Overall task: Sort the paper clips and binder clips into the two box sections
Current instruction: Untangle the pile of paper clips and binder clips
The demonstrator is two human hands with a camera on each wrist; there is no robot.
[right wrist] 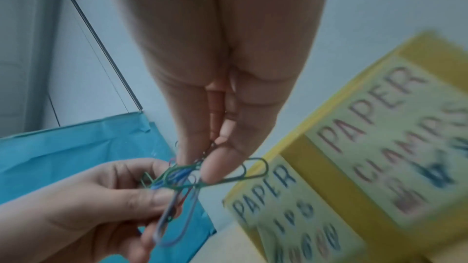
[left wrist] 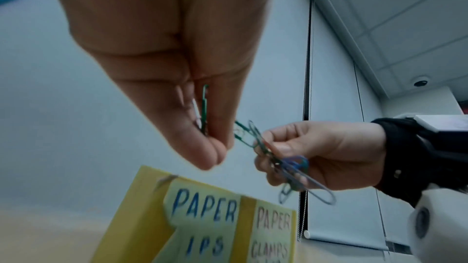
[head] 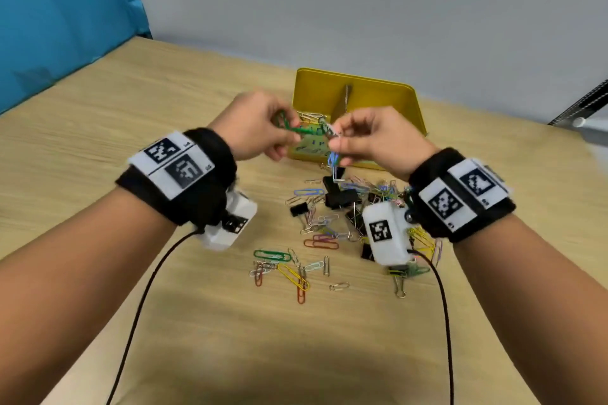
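Both hands are raised over the table in front of the yellow box (head: 378, 89). My left hand (head: 289, 132) pinches a green paper clip (head: 304, 130) between thumb and fingers. My right hand (head: 335, 141) pinches the other end of the same tangle of paper clips (left wrist: 255, 141), with blue and silver clips (head: 334, 161) hanging below it. In the right wrist view the tangle (right wrist: 177, 175) stretches between the two hands. The box's left section holds several paper clips (head: 312, 116). Its front labels read PAPER ..IPS (left wrist: 202, 207) and PAPER CLAMPS (left wrist: 272, 227).
A loose pile of coloured paper clips (head: 316, 240) and black binder clips (head: 340, 197) lies on the wooden table (head: 164, 102) below my hands. More clips (head: 289, 268) lie scattered nearer me. A blue sheet (head: 65, 10) hangs at the left, a pale wall behind.
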